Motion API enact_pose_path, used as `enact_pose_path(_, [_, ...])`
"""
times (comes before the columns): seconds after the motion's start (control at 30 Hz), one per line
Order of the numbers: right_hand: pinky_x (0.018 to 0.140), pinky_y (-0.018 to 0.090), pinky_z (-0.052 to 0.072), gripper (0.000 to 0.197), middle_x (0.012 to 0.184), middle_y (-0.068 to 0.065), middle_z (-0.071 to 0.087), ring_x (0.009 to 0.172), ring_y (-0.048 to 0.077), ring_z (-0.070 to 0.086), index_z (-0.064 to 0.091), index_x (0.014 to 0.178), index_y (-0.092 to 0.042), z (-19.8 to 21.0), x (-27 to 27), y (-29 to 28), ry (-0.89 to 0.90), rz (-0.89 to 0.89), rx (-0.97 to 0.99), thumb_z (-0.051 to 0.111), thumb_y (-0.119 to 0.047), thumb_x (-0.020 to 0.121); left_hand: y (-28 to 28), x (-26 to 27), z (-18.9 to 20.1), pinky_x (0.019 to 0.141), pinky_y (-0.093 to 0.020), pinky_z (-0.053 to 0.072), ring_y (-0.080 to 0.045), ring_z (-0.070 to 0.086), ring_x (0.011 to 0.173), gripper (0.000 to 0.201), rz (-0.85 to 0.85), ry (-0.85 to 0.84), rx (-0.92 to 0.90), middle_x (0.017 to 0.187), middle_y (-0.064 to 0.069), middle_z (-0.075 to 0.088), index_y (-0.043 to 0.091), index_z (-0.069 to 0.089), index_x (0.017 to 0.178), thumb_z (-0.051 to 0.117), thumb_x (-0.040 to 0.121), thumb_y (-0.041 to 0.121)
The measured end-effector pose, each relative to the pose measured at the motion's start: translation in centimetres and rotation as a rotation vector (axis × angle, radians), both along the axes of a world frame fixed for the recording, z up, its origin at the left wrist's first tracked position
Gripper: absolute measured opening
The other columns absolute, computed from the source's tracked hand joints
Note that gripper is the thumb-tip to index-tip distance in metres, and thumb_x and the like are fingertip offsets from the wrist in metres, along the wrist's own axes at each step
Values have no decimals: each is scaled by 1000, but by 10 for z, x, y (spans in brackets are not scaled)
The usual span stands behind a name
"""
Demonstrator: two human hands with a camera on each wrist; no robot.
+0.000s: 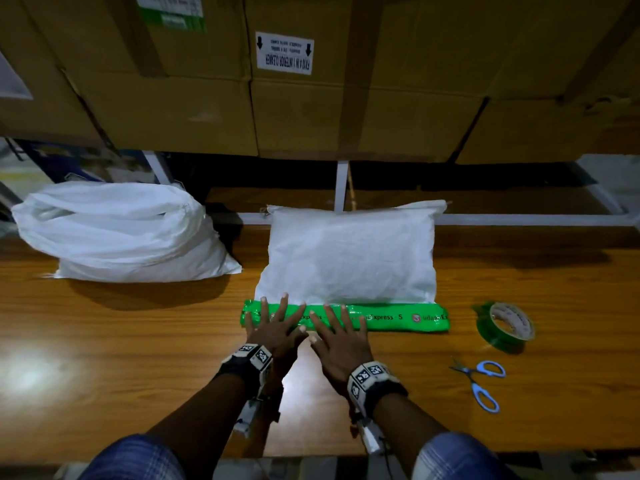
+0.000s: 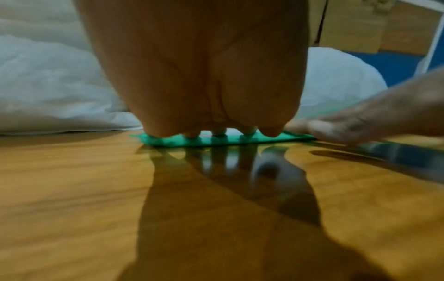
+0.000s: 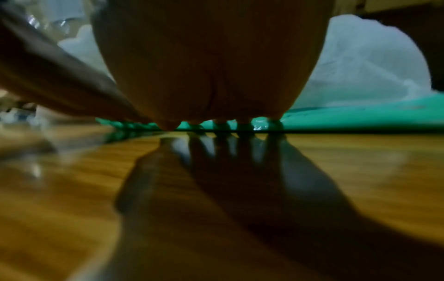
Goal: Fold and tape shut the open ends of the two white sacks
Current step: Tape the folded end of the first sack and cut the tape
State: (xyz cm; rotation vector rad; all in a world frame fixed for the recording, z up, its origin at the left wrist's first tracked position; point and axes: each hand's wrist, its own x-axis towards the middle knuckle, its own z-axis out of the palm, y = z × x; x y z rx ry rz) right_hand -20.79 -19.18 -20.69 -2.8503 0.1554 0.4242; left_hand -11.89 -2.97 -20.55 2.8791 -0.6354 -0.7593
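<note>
Green tape strip (image 1: 381, 317) on near sack (image 1: 349, 251): my left hand (image 1: 275, 329) and right hand (image 1: 341, 336) press flat, fingers spread. Uneven pressure could leave wrinkles, letting the fold lift.

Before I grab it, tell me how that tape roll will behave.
The tape roll lies tilted on the glossy table, so a push would probably slide it. It is a hollow ring, so probably light. Set on edge, it could roll.

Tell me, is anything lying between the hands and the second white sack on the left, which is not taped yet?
Nothing visible lies between. The left hand and right hand press the green printed tape strip; only bare wooden table separates them from the crumpled white woven sack.
</note>
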Motion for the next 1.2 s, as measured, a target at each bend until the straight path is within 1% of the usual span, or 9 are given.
enact_pose_path(0.17, [117, 61, -17, 55, 161, -24, -18, 150, 14, -22, -7, 151, -60, -2, -4, -35, 41, -10, 17, 11, -67, 100, 11, 15, -3, 115, -63, 3, -30, -9, 150, 58, -73, -15, 66, 163, 12, -14, 60, -6, 145, 12, 92, 73])
enact_pose_path(0.43, [125, 47, -4, 62, 168, -8, -15, 155, 21, -15, -7, 155, -52, -5, -59, -138, 45, -319, -37, 14, -68, 99, 22, 16, -11, 115, -60, 6, -30, -9, 150, 79, -135, -61, 60, 160, 12, -20, 59, -15, 143, -7, 68, 79])
enact_pose_path(0.67, [125, 46, -4, 60, 169, -6, -11, 155, 21, -11, 2, 158, -45, 7, -51, -141, 101, -306, -11, 16, -62, 103, 24, 18, 4, 109, -60, 19, -30, 14, 149, 68, -187, -155, 71, 164, 8, 2, 56, 4, 148, 43, 93, 63])
enact_pose_path(0.77, [123, 49, 9, 62, 169, 5, 10, 155, 29, 3, 27, 156, -35, 17, -50, -135, -57, -440, -33, 43, -55, 100, 26, 16, 21, 103, -47, 26, -27, 42, 132, 56, -246, -265, 62, 158, 2, 30, 48, 26, 148, 49, 97, 46])
enact_pose_path(0.83, [110, 53, 32, 50, 148, 16, 43, 139, 39, 34, 53, 135, -21, 28, -52, -121, -355, -595, -58, 65, -41, 90, 28, 17, 30, 94, -41, 31, -25, 55, 117, 51, -303, -320, 30, 145, 2, 46, 43, 34, 147, 47, 97, 40])
enact_pose_path(0.9, [87, 45, 46, 27, 105, 13, 61, 107, 39, 57, 61, 100, -13, 40, -57, -97, -570, -704, 89, 72, -35, 87, 28, 17, 41, 83, -35, 36, -21, 62, 106, 50, -340, -341, -20, 130, 3, 60, 40, 38, 145, 46, 96, 39])
enact_pose_path(1.0, [69, 45, 56, 45, 74, 5, 66, 78, 33, 68, 60, 77, -14, 60, -57, -59, -260, -853, 657, 61, -56, 92, 23, 11, 60, 70, -29, 43, -17, 67, 91, 44, -381, -376, -88, 109, 3, 72, 39, 45, 141, 46, 97, 41])
enact_pose_path(1.1, [64, 44, 60, 50, 94, 11, 74, 74, 31, 73, 58, 104, -22, 77, -42, -39, -1, -905, 1234, 54, -69, 90, 19, -2, 80, 62, -28, 48, -18, 69, 82, 40, -418, -405, -161, 101, 2, 74, 38, 52, 136, 46, 97, 41])
enact_pose_path(1.2, [65, 39, 61, 52, 112, 14, 71, 82, 33, 76, 53, 124, -19, 88, -20, -36, -94, -902, 1411, 62, -59, 91, 18, -19, 95, 57, -28, 46, -18, 69, 78, 41, -456, -432, -199, 99, 3, 74, 39, 51, 137, 40, 98, 44])
